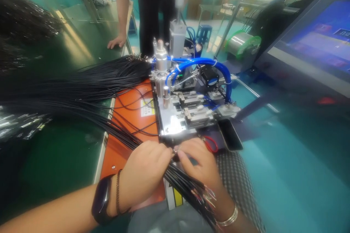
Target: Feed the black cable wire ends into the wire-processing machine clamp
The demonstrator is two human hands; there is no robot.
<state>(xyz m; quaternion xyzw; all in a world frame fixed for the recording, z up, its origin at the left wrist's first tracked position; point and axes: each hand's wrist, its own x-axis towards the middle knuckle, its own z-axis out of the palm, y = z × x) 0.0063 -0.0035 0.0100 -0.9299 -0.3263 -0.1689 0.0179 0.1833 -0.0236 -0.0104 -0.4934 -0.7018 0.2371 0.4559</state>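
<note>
My left hand (149, 164) is closed over a bundle of black cables (180, 178), its fingertips meeting those of my right hand. Between them shows a small shiny metal end piece (175, 150), too small to make out fully. My right hand (199, 160) pinches at this piece with thumb and forefinger, just in front of the machine. Past my hands the bundle runs down toward my lap, with stripped ends showing thin coloured wires (203, 194). Behind my left hand the cables continue up to the left across the orange machine base (131, 113).
A benchtop machine (188, 105) with metal clamps and blue air hoses (202, 62) stands ahead. A phone (230, 134) and a red loop (212, 144) lie to its right. More black cables (82, 83) cover the green table (68, 164). A wire spool (243, 45), a screen (322, 36) and another person's hand (117, 42) are farther off.
</note>
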